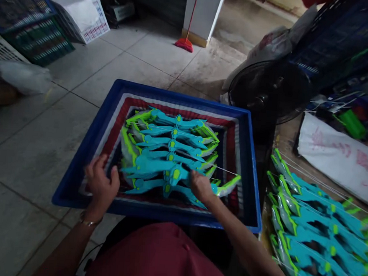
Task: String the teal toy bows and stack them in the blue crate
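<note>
Several turquoise and lime-green toy bows [174, 133] lie side by side in a blue plastic tray [253, 180] lined with striped cloth. My right hand [202, 186] is closed around one toy bow [155, 165], gripping it right of its middle; this bow sits above the others, its pale string running to the green tip at the right. My left hand [101, 180] hovers by the tray's left side, fingers spread and holding nothing, near the bows' left ends.
On a table at the right lie several more toy bows [325, 232] and a white sack [340, 157]. A black fan [269, 91] stands behind the tray's right corner. Crates [36, 39] fill the far left, and a red broom [184, 44] leans against a pillar.
</note>
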Demonstrator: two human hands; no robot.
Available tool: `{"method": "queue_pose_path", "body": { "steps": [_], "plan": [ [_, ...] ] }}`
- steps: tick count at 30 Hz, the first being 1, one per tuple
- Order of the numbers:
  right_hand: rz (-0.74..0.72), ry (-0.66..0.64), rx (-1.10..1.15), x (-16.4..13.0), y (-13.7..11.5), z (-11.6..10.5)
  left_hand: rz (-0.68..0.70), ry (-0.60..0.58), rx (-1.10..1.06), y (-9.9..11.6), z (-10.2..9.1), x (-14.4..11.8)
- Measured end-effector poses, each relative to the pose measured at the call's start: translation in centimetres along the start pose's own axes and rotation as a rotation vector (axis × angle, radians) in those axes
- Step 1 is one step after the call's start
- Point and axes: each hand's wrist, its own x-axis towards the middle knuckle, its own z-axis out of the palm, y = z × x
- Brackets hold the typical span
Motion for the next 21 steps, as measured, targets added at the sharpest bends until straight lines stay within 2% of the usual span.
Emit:
{"method": "queue_pose_path", "body": {
  "steps": [2,4,6,9,13,18,21],
  "plan": [
    [-0.067,-0.122,-0.019,1.0,-3.6,3.4,0.199,-0.311,0.008,1.4,0.4,-1.1],
    [-0.096,-0.208,-0.039,1.3,-5.4,5.9,0.344,-0.659,0.005,3.2,2.7,-2.0],
    [-0.100,-0.260,-0.051,1.2,-5.8,7.4,0.417,-0.856,0.004,4.9,5.6,-2.8],
    [-0.085,-0.301,-0.056,0.9,-5.4,8.4,0.468,-1.042,0.030,6.4,9.4,-3.8],
    [-0.091,-0.324,-0.032,0.4,-5.1,9.1,0.436,-1.225,0.116,6.9,11.7,-4.7],
    [-0.118,-0.304,0.030,1.3,-4.9,9.0,0.340,-1.336,0.224,6.5,12.3,-4.5],
    [-0.106,-0.269,0.112,0.3,-5.4,6.4,0.343,-1.382,0.305,7.3,10.3,-4.7]
  ]
}}
